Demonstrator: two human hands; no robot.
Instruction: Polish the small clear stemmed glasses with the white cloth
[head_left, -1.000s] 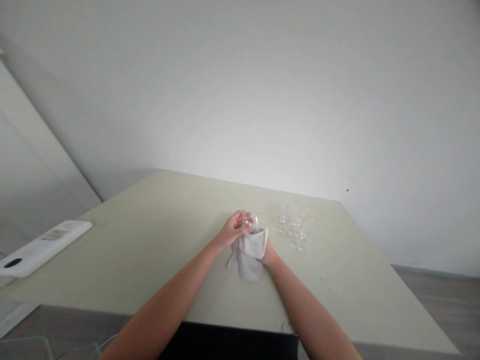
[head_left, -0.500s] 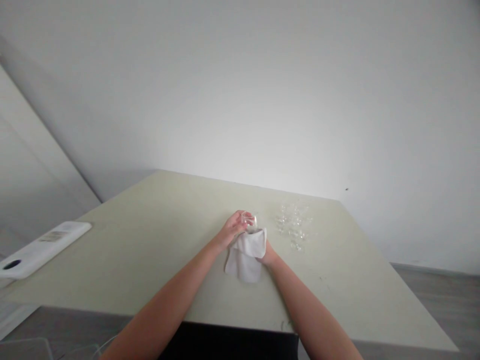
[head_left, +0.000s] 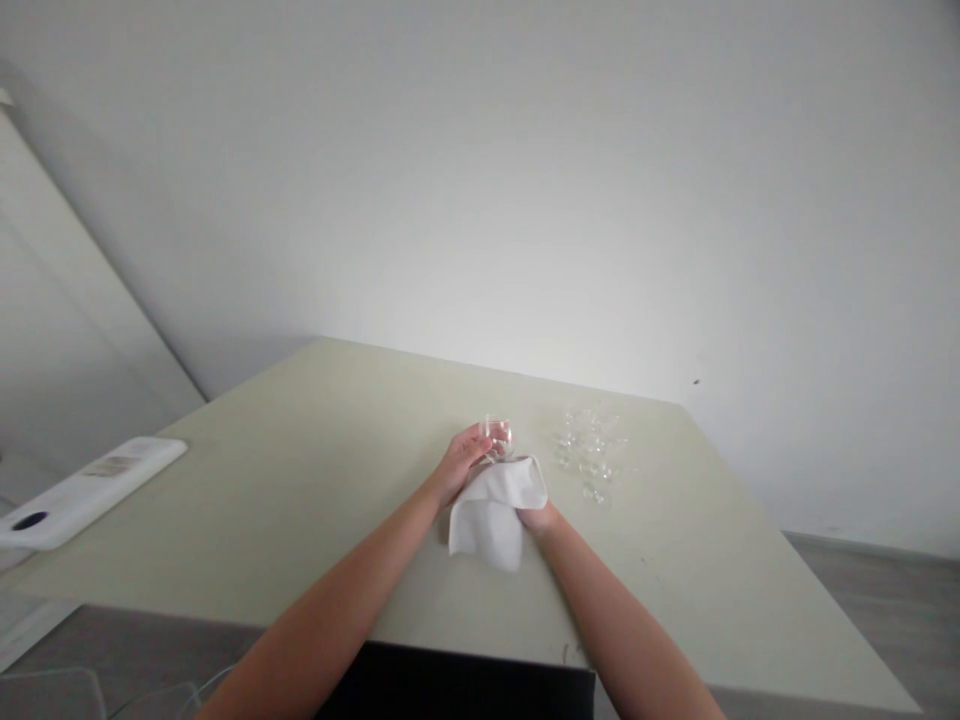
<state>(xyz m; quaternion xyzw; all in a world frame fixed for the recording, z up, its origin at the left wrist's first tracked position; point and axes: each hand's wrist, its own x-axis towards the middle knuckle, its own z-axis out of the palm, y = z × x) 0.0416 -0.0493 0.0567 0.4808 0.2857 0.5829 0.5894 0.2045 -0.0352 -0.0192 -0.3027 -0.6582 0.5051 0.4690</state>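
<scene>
Near the middle of the table, my left hand [head_left: 460, 462] is wrapped round a clear drinking glass [head_left: 497, 440], its fingers showing through the far side. A white cloth [head_left: 495, 515] drapes over my right hand [head_left: 538, 515] and hangs down in front, its upper edge against the lower part of the glass. The fingers of my right hand are hidden under the cloth, closed on it. To the right of both hands stands a cluster of several clear stemmed glasses [head_left: 591, 450].
The pale greenish table [head_left: 337, 440] meets a grey wall [head_left: 525, 200] at the back. A long white object with a label and a dark oval [head_left: 97, 490] lies at the left edge. Clear panels [head_left: 52, 695] show at the lower left.
The glass has turned slightly within my left hand and shows more clearly. My right hand and the cloth have shifted a little to the right.
</scene>
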